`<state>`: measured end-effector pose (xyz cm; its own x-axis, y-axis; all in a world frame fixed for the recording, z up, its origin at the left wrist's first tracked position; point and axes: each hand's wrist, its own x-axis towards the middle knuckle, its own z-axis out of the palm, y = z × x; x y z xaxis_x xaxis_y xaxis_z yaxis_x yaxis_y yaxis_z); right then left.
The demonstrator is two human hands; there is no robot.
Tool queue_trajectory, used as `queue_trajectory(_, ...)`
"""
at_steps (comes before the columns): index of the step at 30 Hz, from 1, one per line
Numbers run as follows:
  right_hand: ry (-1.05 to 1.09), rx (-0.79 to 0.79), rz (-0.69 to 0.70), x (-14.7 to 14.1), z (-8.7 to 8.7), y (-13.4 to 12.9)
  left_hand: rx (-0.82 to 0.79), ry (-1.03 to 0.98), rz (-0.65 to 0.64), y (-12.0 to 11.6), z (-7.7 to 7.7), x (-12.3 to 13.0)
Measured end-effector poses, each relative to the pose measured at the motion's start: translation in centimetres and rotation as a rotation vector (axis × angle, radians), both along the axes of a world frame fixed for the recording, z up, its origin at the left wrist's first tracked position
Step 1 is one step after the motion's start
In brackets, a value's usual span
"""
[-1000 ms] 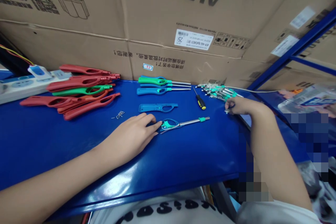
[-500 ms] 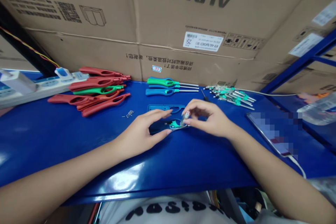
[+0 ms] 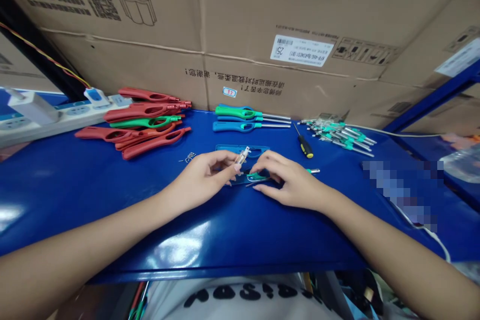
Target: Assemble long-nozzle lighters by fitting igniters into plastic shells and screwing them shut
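l hand [image 3: 204, 175] pinches a small clear pc [image 3: 243, 155] w/ a white end b/w thumb & fingertips, held up over the blue shell [image 3: 236, 179]; fingers hide its lower end, so can't tell what's in it. r hand [image 3: 292, 177] is half open, thumb apart from curled fingers, right at the teal insert [image 3: 258, 177] in that shell; can't tell if it's gripping anything, fingertips overlap the parts.

shell lies flat on the blue table [image 3: 131, 240], mostly covered by both hands. to the r, a metal tube [image 3: 315, 171] w/ a bit of teal pokes out past r hand, its middle hidden. a 2nd blue shell half [image 3: 225, 148] sits just behind, lower edge partly blocked.

tiny screws [image 3: 190, 156] lie by l hand, too small to count. red handles [image 3: 150, 141] + one green are piled back l, overlapping, near the power strip [image 3: 67, 121]. green & blue lighters [image 3: 234, 126] lie back centre, tubes pointing r; screwdriver [image 3: 304, 146] is r of them, then a heap of teal-collared tubes [image 3: 343, 136], too tangled to count.

far r: flat device [image 3: 401, 195], pixelated, w/ white cable [image 3: 437, 237]; clear plastic item [image 3: 463, 164] cut off by frame. carton [image 3: 150, 57] behind, top lettering cropped.
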<state>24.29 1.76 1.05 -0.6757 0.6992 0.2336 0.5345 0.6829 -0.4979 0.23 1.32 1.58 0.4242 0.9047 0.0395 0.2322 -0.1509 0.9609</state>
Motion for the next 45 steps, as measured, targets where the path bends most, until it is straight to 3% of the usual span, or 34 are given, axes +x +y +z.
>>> queue_trajectory(3, -0.177, 0.137, 0.035, -0.1, 0.0, -0.2, -0.012, 0.017, 0.009, 0.1, 0.1, 0.0)
queue_trajectory(6, -0.061, 0.097, 0.028, -0.2, -0.2, 0.0, -0.002, 0.041, -0.003, 0.2, 0.0, -0.1)
queue_trajectory(13, 0.403, -0.532, -0.187, 0.4, -0.8, 1.5, 0.016, 0.083, -0.007, 0.3, -0.8, 0.0)
queue_trajectory(18, 0.515, -0.688, -0.195, 0.7, -0.7, 2.2, 0.066, 0.113, -0.010, 0.1, -1.1, 0.1)
queue_trajectory(45, 0.409, -0.559, -0.140, 0.3, -0.4, 1.6, 0.172, 0.171, -0.036, 0.0, -1.0, 0.0)
